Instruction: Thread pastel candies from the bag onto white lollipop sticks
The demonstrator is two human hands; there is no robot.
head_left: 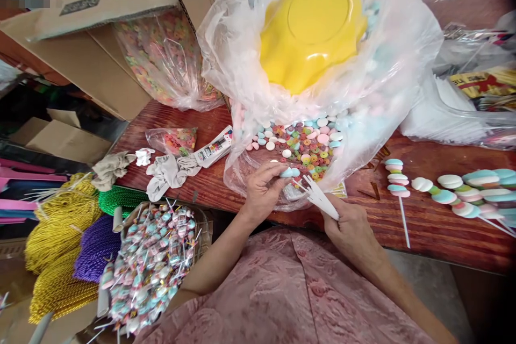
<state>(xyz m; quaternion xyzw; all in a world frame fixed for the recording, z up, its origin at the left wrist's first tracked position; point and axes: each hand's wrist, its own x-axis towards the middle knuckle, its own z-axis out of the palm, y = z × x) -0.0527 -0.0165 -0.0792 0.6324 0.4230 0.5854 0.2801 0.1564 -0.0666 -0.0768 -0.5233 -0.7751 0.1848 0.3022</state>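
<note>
Closed at the fingertips, my left hand pinches a pale blue marshmallow over the front of the plastic bag. My right hand is wrapped round a bundle of white sticks, whose tips point toward the left hand. Just beyond both hands, loose pastel marshmallows and small coloured gummy rings lie on the clear plastic bag. A yellow scalloped bowl rests upside down on the bulk of that bag. To the right, a finished-looking marshmallow skewer lies on the table.
More marshmallow skewers lie at the table's right. At the left are a cardboard box, a bag of gummy rings and crumpled gloves. Below stands a basket of wrapped skewers beside yellow cord bundles.
</note>
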